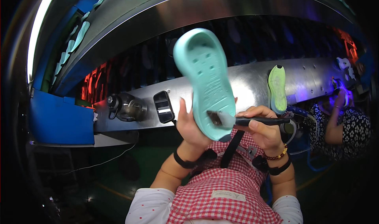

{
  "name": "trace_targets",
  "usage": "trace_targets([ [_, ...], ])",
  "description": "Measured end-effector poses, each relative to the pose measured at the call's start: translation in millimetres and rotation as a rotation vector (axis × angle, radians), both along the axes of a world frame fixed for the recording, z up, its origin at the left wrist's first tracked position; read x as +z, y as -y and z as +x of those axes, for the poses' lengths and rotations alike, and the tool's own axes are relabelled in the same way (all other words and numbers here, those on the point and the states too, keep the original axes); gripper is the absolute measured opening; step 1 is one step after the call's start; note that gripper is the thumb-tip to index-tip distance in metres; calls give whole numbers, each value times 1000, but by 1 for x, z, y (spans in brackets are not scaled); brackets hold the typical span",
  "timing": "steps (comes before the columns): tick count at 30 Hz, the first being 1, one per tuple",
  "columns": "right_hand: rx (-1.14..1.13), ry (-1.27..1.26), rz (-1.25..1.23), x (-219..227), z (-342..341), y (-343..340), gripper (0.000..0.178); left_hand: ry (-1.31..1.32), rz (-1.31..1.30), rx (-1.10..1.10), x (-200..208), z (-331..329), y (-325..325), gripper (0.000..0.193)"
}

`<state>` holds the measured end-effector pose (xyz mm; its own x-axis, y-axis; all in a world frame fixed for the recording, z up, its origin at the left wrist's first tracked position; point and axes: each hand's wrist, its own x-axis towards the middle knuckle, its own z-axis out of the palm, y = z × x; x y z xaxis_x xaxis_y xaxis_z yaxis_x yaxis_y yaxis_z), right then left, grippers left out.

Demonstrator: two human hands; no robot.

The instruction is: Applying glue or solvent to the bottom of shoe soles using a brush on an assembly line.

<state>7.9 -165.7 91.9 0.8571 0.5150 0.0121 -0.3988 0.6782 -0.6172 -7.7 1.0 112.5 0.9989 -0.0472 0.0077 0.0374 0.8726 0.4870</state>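
Note:
My left hand (pixel 190 125) grips a light teal shoe sole (pixel 207 72) from its side and underneath, some of the fingers hidden behind it. The sole is raised in front of me, its hollowed face with grooves and small recesses turned up, a dark patch at its near tip. In my right hand (pixel 264 131) is a brush (pixel 262 121), pinched by its black handle. Its dark-tipped bristles touch the sole's near end.
On the metal ledge (pixel 248 76) stand a dark bottle (pixel 130 107), a phone (pixel 163 107) and a yellow-green sole (pixel 278 89). Beyond runs a conveyor (pixel 118 25) with more teal soles (pixel 82 33). At right, a co-worker in a flowered top (pixel 355 131) works under blue light.

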Motion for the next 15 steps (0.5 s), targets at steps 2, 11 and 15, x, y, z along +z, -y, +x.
trace_targets([
  [2,-8,98,-115,-1,-1,0,19,-47,-111,4,-4,-2,7,68],
  [11,-8,402,-499,22,8,5,22,-25,-57,-34,-8,11,-4,54],
  [15,96,529,-400,27,13,10,22,56,-166,-52,-7,11,-4,57],
])
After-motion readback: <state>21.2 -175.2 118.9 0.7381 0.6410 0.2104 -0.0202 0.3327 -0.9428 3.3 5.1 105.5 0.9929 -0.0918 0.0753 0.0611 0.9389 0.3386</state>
